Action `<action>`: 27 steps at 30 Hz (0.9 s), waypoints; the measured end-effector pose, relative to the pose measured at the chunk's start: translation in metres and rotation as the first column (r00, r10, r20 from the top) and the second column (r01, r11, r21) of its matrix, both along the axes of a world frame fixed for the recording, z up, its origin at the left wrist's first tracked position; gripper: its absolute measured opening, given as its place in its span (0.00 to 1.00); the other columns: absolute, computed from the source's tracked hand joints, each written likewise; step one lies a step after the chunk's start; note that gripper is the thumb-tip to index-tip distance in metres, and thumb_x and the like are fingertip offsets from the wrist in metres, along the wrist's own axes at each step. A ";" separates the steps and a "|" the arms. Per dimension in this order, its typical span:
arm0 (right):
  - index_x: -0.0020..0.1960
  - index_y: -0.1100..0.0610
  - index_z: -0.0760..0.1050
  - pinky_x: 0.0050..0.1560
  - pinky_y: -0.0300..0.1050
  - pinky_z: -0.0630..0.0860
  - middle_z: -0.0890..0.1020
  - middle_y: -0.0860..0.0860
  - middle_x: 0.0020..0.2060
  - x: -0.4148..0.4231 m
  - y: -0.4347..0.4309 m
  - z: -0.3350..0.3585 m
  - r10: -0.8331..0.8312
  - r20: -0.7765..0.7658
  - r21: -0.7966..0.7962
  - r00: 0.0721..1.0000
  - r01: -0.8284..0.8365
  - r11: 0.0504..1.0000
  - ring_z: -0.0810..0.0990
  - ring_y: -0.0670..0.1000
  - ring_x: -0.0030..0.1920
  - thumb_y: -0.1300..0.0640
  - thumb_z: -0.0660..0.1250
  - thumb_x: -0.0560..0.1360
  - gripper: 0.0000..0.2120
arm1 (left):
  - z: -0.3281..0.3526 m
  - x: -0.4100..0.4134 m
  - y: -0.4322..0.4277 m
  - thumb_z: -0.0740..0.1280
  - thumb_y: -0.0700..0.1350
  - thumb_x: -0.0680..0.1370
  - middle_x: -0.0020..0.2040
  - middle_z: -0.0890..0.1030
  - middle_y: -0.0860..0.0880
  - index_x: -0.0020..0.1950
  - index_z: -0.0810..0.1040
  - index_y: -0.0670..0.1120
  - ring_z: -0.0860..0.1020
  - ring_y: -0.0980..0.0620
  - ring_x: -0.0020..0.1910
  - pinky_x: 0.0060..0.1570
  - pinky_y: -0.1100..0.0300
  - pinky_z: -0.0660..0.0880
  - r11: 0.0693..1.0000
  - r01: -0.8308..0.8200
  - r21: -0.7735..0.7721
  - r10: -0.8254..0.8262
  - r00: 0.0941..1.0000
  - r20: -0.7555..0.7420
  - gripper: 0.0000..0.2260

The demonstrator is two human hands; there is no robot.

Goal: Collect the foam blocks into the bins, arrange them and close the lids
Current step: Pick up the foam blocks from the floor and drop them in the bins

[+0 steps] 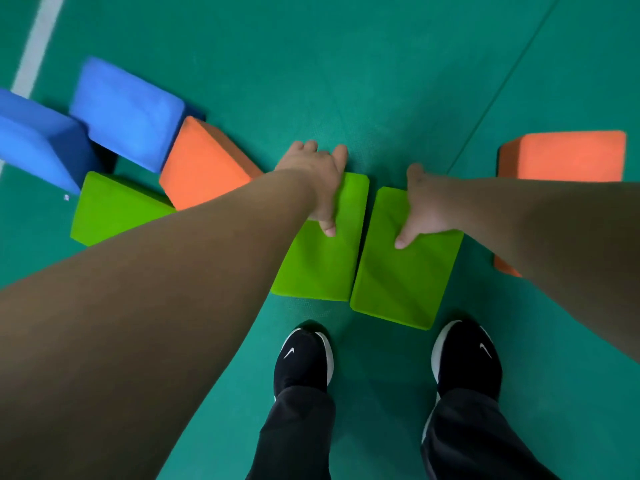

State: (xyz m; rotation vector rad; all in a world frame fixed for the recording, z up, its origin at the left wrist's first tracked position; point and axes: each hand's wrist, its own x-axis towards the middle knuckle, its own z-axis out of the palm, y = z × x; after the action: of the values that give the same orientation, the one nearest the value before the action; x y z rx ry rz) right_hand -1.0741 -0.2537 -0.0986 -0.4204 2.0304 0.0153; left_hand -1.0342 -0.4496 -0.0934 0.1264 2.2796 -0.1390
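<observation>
Two light, squashy-looking blocks sit under the hands: left hand (318,181) clasps the left green block (322,268) over its far edge, thumb on top, right hand (429,209) likewise the right green block (398,282).

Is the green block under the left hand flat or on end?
Flat: the green block shows its broad face up, left hand gripping it.
</observation>
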 end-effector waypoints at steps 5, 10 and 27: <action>0.71 0.60 0.69 0.62 0.60 0.77 0.76 0.60 0.62 0.006 0.015 0.041 0.045 0.028 -0.031 0.999 -0.044 0.999 0.77 0.64 0.60 0.39 0.84 0.59 0.49 | 0.032 0.010 0.002 0.79 0.71 0.55 0.48 0.77 0.49 0.55 0.63 0.51 0.67 0.46 0.52 0.51 0.50 0.67 0.997 -0.023 0.075 0.024 1.000 -0.008 0.42; 0.72 0.57 0.64 0.59 0.56 0.77 0.70 0.60 0.67 0.010 0.039 0.106 -0.032 -0.099 0.035 0.995 0.036 0.999 0.78 0.65 0.62 0.36 0.83 0.57 0.53 | 0.093 0.013 0.031 0.81 0.67 0.58 0.60 0.73 0.45 0.64 0.70 0.46 0.73 0.39 0.61 0.58 0.46 0.74 0.992 -0.036 0.122 0.041 0.998 -0.042 0.43; 0.66 0.53 0.64 0.59 0.56 0.75 0.75 0.56 0.62 0.112 0.333 0.330 -0.681 -0.439 -0.021 0.586 0.751 0.660 0.77 0.63 0.63 0.34 0.80 0.60 0.44 | 0.325 -0.022 0.346 0.77 0.60 0.65 0.60 0.77 0.45 0.60 0.68 0.47 0.74 0.40 0.60 0.56 0.46 0.75 0.839 0.493 0.232 -0.413 0.853 -0.320 0.33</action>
State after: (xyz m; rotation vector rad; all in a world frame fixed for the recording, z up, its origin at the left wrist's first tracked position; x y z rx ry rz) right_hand -0.9620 0.0794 0.2314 0.6112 2.4625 -0.2471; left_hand -1.0561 -0.1032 0.2317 0.8711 2.4766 -0.0482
